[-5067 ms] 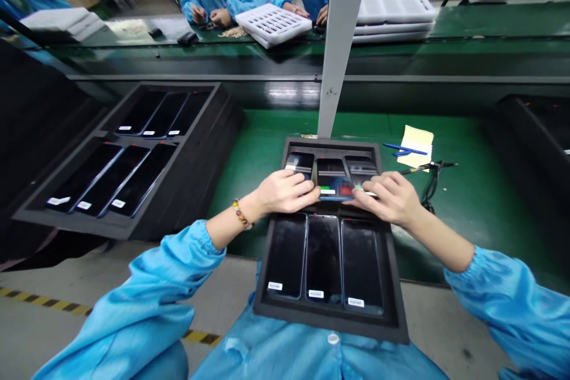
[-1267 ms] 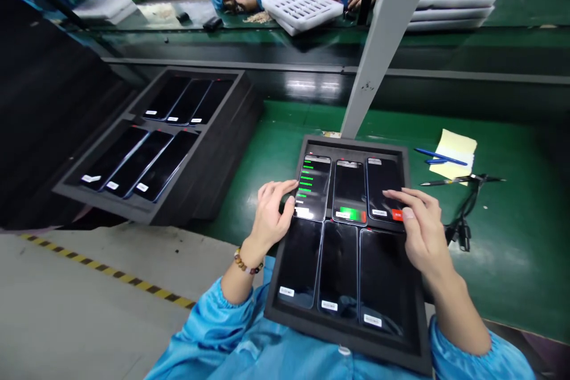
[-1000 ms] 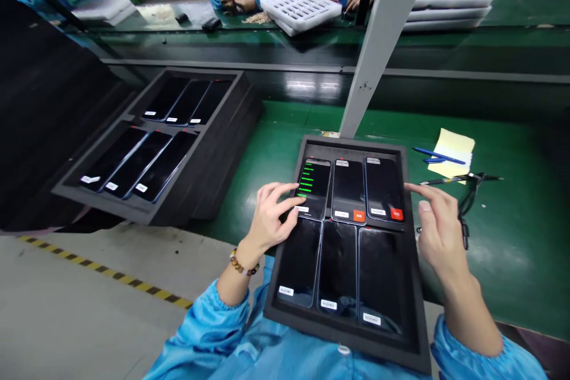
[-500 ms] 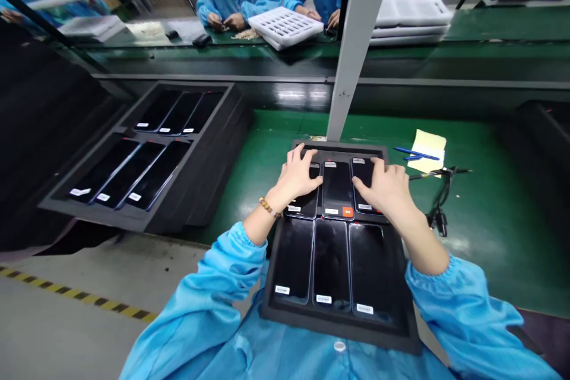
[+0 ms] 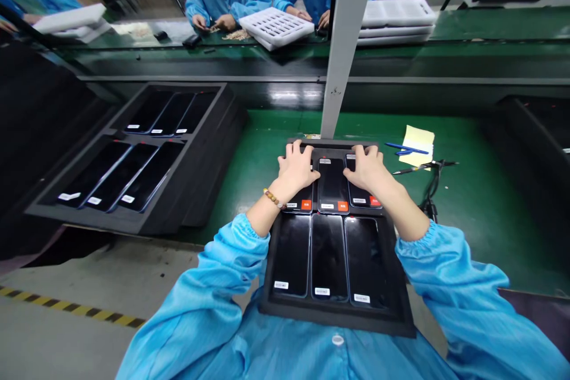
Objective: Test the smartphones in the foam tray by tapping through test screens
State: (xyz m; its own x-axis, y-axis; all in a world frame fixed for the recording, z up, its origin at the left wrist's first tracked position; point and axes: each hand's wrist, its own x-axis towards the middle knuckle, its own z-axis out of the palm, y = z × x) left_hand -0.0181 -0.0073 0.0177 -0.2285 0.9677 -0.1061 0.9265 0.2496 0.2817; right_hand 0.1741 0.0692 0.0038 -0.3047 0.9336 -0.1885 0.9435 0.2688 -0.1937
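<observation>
A black foam tray (image 5: pixel 392 323) rests against my lap and the green bench, holding two rows of three phones. My left hand (image 5: pixel 294 171) lies on the far-left phone (image 5: pixel 304 203), fingers spread flat over its upper part. My right hand (image 5: pixel 366 167) lies the same way on the far-right phone (image 5: pixel 366 198), fingers reaching the tray's far rim. Between them the far-middle phone (image 5: pixel 332 185) is uncovered, dark with an orange button at its lower edge. The three near phones (image 5: pixel 328 256) are dark with white labels.
A second black tray (image 5: pixel 133 222) of dark phones sits on a stack to the left. A grey post (image 5: pixel 345 41) rises behind the tray. A yellow notepad (image 5: pixel 417 145), blue pens and a black cable (image 5: pixel 431 187) lie right. Two people work at white trays (image 5: pixel 276 25) across the belt.
Both hands have slid from the lower ends of the far phones up to their tops by the tray's far rim. The far-left screen's green list has gone dark with an orange button.
</observation>
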